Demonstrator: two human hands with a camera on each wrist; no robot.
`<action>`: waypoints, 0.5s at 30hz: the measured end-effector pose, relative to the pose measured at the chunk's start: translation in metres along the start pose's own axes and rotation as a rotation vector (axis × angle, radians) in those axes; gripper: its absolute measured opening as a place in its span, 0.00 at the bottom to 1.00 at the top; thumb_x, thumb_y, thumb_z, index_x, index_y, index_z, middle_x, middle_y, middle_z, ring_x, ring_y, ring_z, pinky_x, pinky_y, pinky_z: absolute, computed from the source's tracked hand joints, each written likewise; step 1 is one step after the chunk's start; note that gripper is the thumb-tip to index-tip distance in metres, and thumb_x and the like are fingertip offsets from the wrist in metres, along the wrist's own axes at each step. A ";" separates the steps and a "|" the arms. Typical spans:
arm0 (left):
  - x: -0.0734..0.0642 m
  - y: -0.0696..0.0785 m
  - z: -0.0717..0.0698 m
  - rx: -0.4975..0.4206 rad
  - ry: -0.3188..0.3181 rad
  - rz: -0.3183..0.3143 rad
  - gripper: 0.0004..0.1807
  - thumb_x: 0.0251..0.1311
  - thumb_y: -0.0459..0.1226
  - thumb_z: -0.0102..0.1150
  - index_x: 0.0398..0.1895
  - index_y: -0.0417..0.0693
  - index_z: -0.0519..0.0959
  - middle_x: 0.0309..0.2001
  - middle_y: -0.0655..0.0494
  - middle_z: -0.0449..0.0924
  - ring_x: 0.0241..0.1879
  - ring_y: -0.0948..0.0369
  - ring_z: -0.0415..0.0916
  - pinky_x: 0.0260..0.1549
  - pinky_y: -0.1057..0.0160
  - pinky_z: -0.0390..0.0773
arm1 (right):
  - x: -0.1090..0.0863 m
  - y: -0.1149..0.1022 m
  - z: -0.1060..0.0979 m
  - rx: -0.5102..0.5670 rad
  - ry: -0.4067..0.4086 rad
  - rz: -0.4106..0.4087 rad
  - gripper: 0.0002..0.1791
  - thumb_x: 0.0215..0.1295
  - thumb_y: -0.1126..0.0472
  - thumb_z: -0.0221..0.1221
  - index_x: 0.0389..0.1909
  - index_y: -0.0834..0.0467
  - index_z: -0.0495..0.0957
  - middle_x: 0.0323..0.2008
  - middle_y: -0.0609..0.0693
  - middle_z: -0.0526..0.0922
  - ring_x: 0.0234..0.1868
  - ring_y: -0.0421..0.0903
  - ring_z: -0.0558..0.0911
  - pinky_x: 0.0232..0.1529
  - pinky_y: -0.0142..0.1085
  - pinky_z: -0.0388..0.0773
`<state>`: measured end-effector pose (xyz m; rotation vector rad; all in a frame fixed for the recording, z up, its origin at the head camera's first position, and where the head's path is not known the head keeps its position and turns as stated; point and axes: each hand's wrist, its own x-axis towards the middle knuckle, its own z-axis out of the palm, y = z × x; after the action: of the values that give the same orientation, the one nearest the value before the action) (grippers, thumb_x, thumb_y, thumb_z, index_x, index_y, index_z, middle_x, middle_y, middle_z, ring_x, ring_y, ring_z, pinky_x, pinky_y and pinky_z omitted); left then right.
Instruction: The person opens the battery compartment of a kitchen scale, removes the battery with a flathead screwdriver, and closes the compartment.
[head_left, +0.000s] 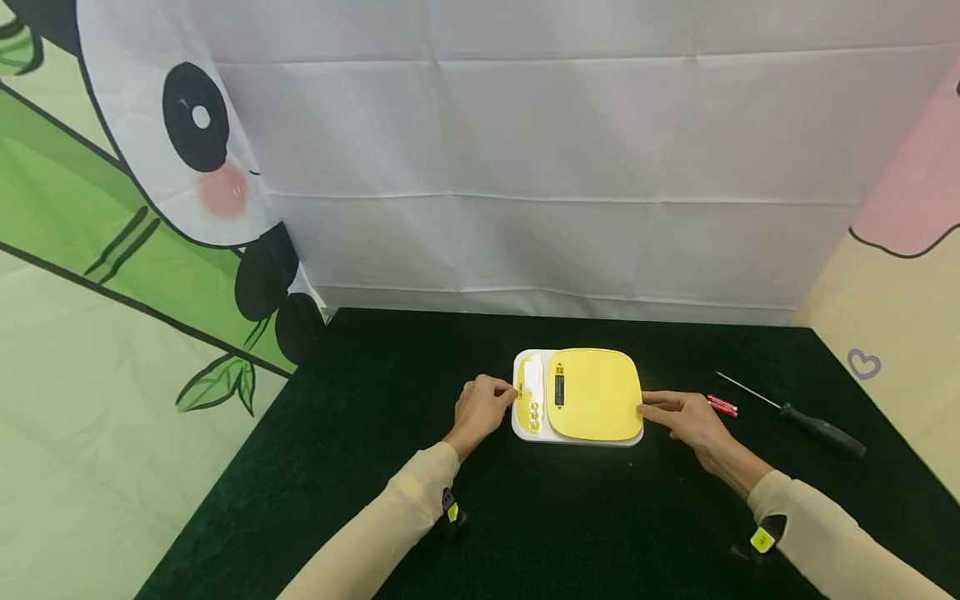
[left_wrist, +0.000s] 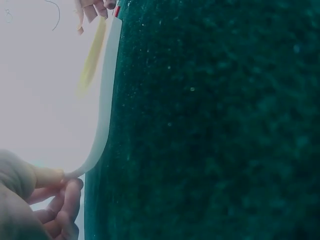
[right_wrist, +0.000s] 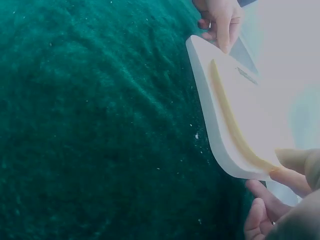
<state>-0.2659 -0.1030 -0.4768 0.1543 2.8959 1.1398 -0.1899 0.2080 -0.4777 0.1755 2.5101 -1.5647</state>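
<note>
A kitchen scale (head_left: 592, 396) with a white body and a yellow weighing plate lies face up near the middle of the dark green table. Its left strip carries small round buttons. My left hand (head_left: 482, 410) pinches the scale's left edge between thumb and fingers, seen also in the left wrist view. At the opposite side, my right hand (head_left: 692, 423) holds the right edge, its thumb along the yellow plate's rim and other fingers lower down at the white body (right_wrist: 202, 95). Glare washes out much of the scale's top in both wrist views.
Just beyond my right hand lie red batteries (head_left: 722, 406). Farther right is a screwdriver (head_left: 821, 429) with a dark handle, its shaft pointing back and left. A white cloth wall (head_left: 525, 167) stands behind the table (head_left: 420, 350), and printed cloth (head_left: 112, 333) hangs on the left.
</note>
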 end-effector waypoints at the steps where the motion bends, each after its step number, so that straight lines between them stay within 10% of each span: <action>1: 0.000 0.000 0.001 0.007 -0.003 -0.001 0.11 0.66 0.40 0.60 0.46 0.46 0.86 0.32 0.56 0.80 0.28 0.60 0.73 0.27 0.64 0.71 | 0.000 0.001 0.001 -0.002 -0.006 0.000 0.34 0.67 0.44 0.59 0.65 0.63 0.70 0.67 0.67 0.67 0.63 0.64 0.69 0.50 0.51 0.76; 15: 0.000 -0.001 0.007 0.027 -0.049 -0.037 0.10 0.65 0.38 0.60 0.42 0.43 0.86 0.28 0.54 0.78 0.24 0.60 0.74 0.23 0.65 0.71 | -0.001 0.009 0.002 -0.070 -0.054 -0.006 0.36 0.62 0.43 0.64 0.64 0.62 0.72 0.67 0.67 0.68 0.62 0.63 0.70 0.52 0.57 0.74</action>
<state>-0.2651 -0.0984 -0.4825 0.1264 2.8593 1.0758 -0.1871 0.2099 -0.4867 0.1143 2.5215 -1.4611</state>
